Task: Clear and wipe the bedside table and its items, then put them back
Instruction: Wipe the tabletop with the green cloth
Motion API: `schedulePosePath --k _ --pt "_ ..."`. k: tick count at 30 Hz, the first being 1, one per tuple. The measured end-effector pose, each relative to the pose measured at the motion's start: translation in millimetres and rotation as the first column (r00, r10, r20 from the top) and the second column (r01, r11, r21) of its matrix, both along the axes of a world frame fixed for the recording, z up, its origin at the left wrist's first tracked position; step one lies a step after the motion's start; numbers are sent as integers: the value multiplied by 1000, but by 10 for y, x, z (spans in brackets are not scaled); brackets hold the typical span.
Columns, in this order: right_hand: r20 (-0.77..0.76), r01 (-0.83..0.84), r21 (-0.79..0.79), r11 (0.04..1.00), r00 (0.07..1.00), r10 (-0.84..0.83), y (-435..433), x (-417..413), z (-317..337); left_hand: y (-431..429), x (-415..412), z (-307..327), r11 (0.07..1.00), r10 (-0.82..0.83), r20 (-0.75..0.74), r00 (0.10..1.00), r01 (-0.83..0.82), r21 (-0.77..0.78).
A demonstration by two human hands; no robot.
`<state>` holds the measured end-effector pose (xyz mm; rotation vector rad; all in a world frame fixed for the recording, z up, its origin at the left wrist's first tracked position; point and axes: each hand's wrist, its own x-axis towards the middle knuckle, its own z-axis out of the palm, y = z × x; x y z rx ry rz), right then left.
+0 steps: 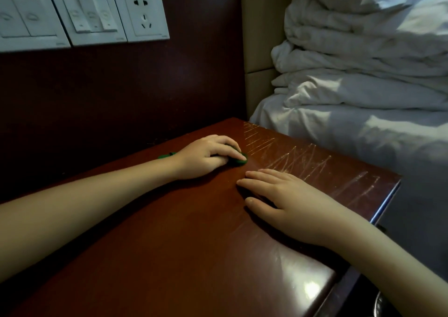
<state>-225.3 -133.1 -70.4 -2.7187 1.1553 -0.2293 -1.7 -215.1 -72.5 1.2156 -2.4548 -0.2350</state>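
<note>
Mostly hidden, the green cloth [242, 162] lies under the left hand's [206, 155] fingers [233, 147].

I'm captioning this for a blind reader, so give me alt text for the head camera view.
A person's left hand grips a green cloth on a scratched wooden bedside table, with the right hand flat beside it. Wall switches and a socket are behind, a rumpled white duvet to the right.

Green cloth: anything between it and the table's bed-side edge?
No object visible straight across the table. The right hand lies flat just nearer and right of the green cloth, blocking a sweep toward the near corner.
</note>
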Motion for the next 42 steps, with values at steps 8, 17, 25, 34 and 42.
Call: schedulePosePath --k 8,17,25,34,42 --pt "-2 14 15 1000 1000 -14 21 -7 9 -563 38 17 971 239 -32 971 -239 -4" --pt "4 12 9 1000 1000 -12 -7 4 -12 -1118 0 4 893 449 30 893 -447 -47" --pt "11 7 0 1000 1000 -7 -5 -17 -30 -1433 -85 10 852 523 36 852 -522 -38" --pt "11 -5 0 1000 1000 5 -17 -27 -33 -1563 -137 27 848 530 62 846 -529 -30" --pt "14 -10 4 1000 1000 10 -15 -27 -33 -1577 -139 71 892 450 32 892 -451 24"
